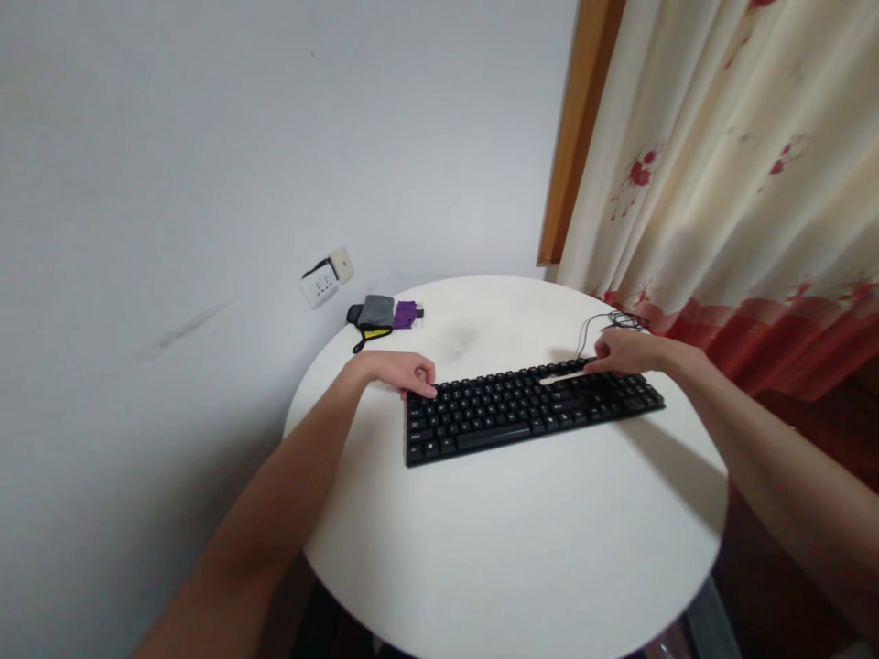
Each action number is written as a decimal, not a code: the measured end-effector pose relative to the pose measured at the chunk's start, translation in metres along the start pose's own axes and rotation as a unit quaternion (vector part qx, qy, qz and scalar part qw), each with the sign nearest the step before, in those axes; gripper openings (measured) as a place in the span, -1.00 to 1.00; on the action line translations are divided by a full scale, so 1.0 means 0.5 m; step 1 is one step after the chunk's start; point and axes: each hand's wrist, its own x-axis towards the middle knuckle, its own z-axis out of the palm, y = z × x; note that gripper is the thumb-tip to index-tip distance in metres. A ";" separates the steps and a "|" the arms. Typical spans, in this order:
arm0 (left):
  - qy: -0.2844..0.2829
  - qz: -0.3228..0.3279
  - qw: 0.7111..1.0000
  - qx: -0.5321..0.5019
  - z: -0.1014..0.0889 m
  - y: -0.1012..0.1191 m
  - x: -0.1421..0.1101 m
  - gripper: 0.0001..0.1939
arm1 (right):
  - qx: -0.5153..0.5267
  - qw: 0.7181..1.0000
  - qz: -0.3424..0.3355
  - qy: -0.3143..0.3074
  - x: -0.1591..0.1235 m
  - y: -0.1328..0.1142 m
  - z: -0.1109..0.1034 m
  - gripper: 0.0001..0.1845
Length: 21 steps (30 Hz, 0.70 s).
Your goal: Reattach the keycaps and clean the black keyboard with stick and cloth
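While the keyboard point(522, 407) lies flat on the round table point(522, 549), the left hand point(402, 371) curls its fingers at its far left corner; whether they pinch the edge or merely rest there, I cannot tell. Over the keyboard's right part, the right hand point(622, 351) is closed on one end of a thin pale stick point(564, 376), its free end reaching left above the keys. Pressed too hard, that slim stick could bend, slip or catch under a keycap. If the left hand's hold is light, a sideways push could swivel the keyboard. Behind its right end, the loose cable point(622, 319) could snag the right hand. Beyond its left end sits a grey cloth point(377, 311).
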 end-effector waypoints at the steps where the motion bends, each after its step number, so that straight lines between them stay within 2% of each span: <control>1: 0.000 0.001 1.000 0.002 -0.001 0.001 -0.001 -0.45 | 0.000 1.000 0.006 -0.003 -0.002 0.016 -0.002 -0.55; 5: 0.003 0.001 1.000 0.004 -0.001 0.003 -0.003 -0.46 | 0.001 1.000 0.011 0.001 -0.008 0.047 -0.008 -0.54; 14: 0.002 0.010 1.000 0.000 -0.003 -0.003 0.000 -0.47 | -0.020 0.997 -0.043 0.064 0.004 0.017 0.001 -0.56; 21: 0.012 0.005 1.000 0.022 -0.001 -0.005 0.002 -0.45 | 0.006 0.999 -0.011 0.034 -0.005 0.083 -0.020 -0.53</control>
